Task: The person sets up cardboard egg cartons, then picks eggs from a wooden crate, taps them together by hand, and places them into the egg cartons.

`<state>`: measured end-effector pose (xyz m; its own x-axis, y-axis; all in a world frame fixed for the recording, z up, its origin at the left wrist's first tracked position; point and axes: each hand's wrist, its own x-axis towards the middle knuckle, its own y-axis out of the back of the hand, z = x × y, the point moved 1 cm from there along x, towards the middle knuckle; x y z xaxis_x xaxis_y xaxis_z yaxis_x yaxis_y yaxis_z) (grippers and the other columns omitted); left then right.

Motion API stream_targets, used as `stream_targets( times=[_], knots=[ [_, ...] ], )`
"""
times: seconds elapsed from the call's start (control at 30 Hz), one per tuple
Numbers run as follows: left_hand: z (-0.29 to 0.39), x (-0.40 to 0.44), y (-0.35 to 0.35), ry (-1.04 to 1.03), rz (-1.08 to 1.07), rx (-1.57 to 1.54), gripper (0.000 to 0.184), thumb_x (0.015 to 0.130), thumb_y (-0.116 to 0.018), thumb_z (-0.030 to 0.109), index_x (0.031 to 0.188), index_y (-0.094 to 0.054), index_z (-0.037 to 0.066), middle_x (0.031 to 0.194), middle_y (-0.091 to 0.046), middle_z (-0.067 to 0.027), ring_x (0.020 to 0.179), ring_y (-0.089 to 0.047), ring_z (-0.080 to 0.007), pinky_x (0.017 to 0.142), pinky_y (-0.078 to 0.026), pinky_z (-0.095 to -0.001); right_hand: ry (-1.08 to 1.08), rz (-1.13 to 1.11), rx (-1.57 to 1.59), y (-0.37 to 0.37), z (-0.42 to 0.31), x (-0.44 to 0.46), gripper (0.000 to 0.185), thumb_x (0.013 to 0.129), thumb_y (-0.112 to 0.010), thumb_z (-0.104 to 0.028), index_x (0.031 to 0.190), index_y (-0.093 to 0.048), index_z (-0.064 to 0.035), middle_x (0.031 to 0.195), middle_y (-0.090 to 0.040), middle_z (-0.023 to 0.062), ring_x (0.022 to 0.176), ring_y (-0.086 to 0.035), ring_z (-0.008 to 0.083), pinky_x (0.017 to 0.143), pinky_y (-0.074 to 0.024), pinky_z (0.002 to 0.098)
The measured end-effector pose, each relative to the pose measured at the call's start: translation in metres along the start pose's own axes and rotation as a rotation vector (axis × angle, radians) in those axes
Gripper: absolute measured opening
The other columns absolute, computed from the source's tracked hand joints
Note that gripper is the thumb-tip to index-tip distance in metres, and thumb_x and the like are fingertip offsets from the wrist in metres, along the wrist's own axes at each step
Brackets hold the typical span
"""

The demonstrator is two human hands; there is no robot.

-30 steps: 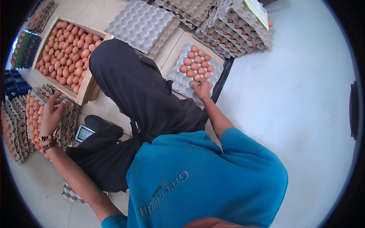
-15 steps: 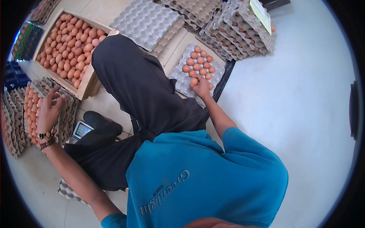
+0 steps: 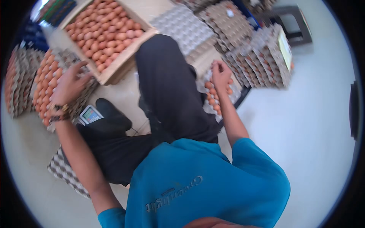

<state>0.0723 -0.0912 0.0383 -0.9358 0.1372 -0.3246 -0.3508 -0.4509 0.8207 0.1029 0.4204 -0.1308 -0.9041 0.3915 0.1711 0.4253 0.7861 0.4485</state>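
Note:
My left hand (image 3: 71, 85), with bracelets on its wrist, is open with thumb and fingers apart. It reaches over a stack of egg trays (image 3: 46, 81), whose exposed side shows rows of brown eggs. I see no egg in its fingers. My right hand (image 3: 221, 75) is raised over the far part of a grey egg tray (image 3: 205, 108), its fingers loosely curled with a gap by the thumb. No egg shows in it. Brown eggs (image 3: 211, 97) sit in that tray, partly hidden beneath my right hand and forearm.
A wooden crate (image 3: 121, 72) full of brown eggs stands ahead of my knee. Grey egg trays (image 3: 182, 28) are stacked beyond it. Filled trays (image 3: 258, 60) rise at the right, near a dark frame (image 3: 300, 28). A small device with a screen (image 3: 91, 114) lies by my boot.
The view has swung, shifting the scene rightward. My right hand has left the egg it was touching and moved toward the tray's far end. My left hand stays by the stacked trays.

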Motion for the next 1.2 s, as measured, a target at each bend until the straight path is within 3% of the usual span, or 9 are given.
stream_targets(
  times=[0.13, 0.3, 0.43, 0.6, 0.73, 0.87, 0.97, 1.07, 1.2],
  knots=[
    [-0.01, -0.007, 0.012, 0.04, 0.124, 0.043, 0.045, 0.089, -0.065, 0.025, 0.128, -0.058, 0.005, 0.101, -0.067, -0.0165, 0.086, -0.065, -0.0238, 0.077, -0.052, -0.0351, 0.242, -0.21, 0.34, -0.113, -0.154, 0.088, 0.014, 0.09, -0.06, -0.008, 0.096, -0.068, 0.0027, 0.079, -0.069, 0.0063, 0.069, -0.064, 0.0104, 0.062, -0.0504, 0.0242],
    [-0.014, -0.026, 0.032, 0.154, 0.317, 0.14, 0.041, 0.086, -0.062, 0.023, 0.124, -0.061, 0.007, 0.101, -0.067, -0.0192, 0.09, -0.066, -0.0333, 0.082, -0.052, -0.0418, 0.776, -0.589, 0.21, -0.261, -0.288, 0.105, 0.021, 0.088, -0.063, -0.015, 0.104, -0.067, -0.0022, 0.083, -0.071, 0.0103, 0.075, -0.068, 0.018, 0.069, -0.0547, 0.0299],
    [-0.001, -0.027, 0.029, 0.193, 0.249, 0.173, 0.037, 0.085, -0.062, 0.02, 0.118, -0.062, 0.004, 0.096, -0.067, -0.0175, 0.089, -0.065, -0.0368, 0.08, -0.053, -0.045, 0.825, -0.988, -0.221, -0.408, -0.283, 0.091, 0.037, 0.081, -0.064, -0.026, 0.111, -0.064, -0.0048, 0.104, -0.068, 0.0193, 0.098, -0.066, 0.0316, 0.086, -0.0526, 0.04],
    [0.029, -0.036, 0.03, 0.092, 0.318, 0.09, 0.024, 0.083, -0.064, 0.019, 0.1, -0.06, 0.003, 0.089, -0.065, -0.0159, 0.085, -0.066, -0.0321, 0.074, -0.053, -0.044, 0.775, -1.059, -0.564, -0.562, -0.238, 0.076, 0.049, 0.076, -0.071, -0.026, 0.119, -0.057, -0.0078, 0.117, -0.062, 0.0189, 0.11, -0.06, 0.0344, 0.092, -0.0504, 0.0428],
    [0.036, -0.048, 0.038, 0.126, 0.366, 0.174, 0.029, 0.081, -0.064, 0.015, 0.106, -0.06, 0.001, 0.093, -0.062, -0.0102, 0.09, -0.062, -0.0253, 0.076, -0.05, -0.0368, 0.784, -0.959, -0.601, -0.61, -0.262, 0.055, 0.068, 0.07, -0.076, -0.026, 0.13, -0.046, -0.0138, 0.131, -0.048, 0.0184, 0.115, -0.055, 0.0363, 0.094, -0.0489, 0.045],
    [0.028, -0.058, 0.048, 0.207, 0.314, 0.158, 0.04, 0.079, -0.066, 0.014, 0.117, -0.058, 0.0, 0.094, -0.06, -0.0076, 0.091, -0.059, -0.0214, 0.078, -0.047, -0.033, 0.987, -0.921, -0.602, -0.649, -0.265, 0.058, 0.071, 0.06, -0.081, -0.02, 0.122, -0.048, -0.0132, 0.126, -0.049, 0.0172, 0.115, -0.051, 0.0383, 0.094, -0.0486, 0.0451],
    [0.022, -0.059, 0.048, 0.243, 0.256, 0.121, 0.046, 0.081, -0.067, 0.018, 0.122, -0.057, 0.001, 0.097, -0.06, -0.0086, 0.092, -0.058, -0.0216, 0.078, -0.045, -0.0339, 1.021, -0.936, -0.714, -0.649, -0.279, 0.054, 0.062, 0.065, -0.077, -0.014, 0.12, -0.048, -0.0128, 0.123, -0.048, 0.017, 0.112, -0.053, 0.0382, 0.091, -0.05, 0.046],
    [0.022, -0.058, 0.048, 0.24, 0.253, 0.118, 0.046, 0.083, -0.067, 0.022, 0.122, -0.056, 0.001, 0.1, -0.061, -0.0098, 0.094, -0.058, -0.0226, 0.079, -0.045, -0.0348, 0.992, -0.825, -0.744, -0.673, -0.262, 0.051, 0.069, 0.064, -0.079, -0.02, 0.125, -0.046, -0.0182, 0.124, -0.046, 0.0168, 0.114, -0.053, 0.038, 0.09, -0.0492, 0.0485],
    [0.025, -0.056, 0.047, 0.233, 0.24, 0.111, 0.047, 0.084, -0.068, 0.024, 0.122, -0.055, 0.001, 0.102, -0.061, -0.0107, 0.096, -0.059, -0.0231, 0.08, -0.045, -0.0353, 0.878, -0.939, -0.63, -0.659, -0.26, 0.052, 0.063, 0.069, -0.075, -0.02, 0.124, -0.044, -0.0197, 0.123, -0.047, 0.0187, 0.108, -0.055, 0.0407, 0.089, -0.0489, 0.0502]
  ],
)
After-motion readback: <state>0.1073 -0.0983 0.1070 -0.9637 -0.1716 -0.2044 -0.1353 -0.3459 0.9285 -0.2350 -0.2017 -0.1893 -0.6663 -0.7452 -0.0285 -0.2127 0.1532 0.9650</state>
